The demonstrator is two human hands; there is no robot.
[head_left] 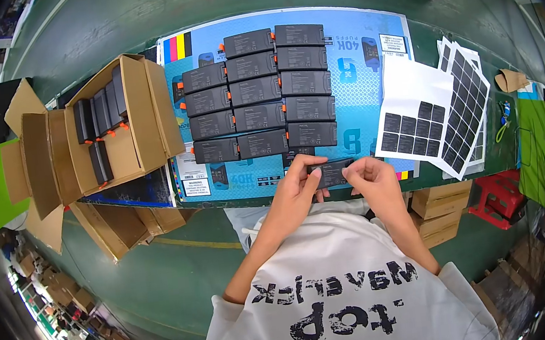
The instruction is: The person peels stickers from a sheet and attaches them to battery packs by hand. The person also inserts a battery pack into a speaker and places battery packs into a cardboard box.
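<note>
A small black rectangular device [331, 174] with fine pale print on its face is held at the table's near edge. My left hand [296, 191] wraps its left end, thumb on top. The fingers of my right hand [376, 180] are pinched together at its right end; whether they grip the device or a label edge on it is hard to make out. Just beyond my hands, similar black devices [260, 117] lie in columns, several with orange tabs at their ends. To the right are white sheets of black labels [413, 122], partly peeled.
At left stands an open cardboard box [144, 117] with several upright black devices inside. A blue printed sheet [351, 35] covers the green table [202, 5]. Cardboard boxes [442, 202] and a red stool [498, 199] are below at right. A yellow-green cord [503, 122] lies near the right edge.
</note>
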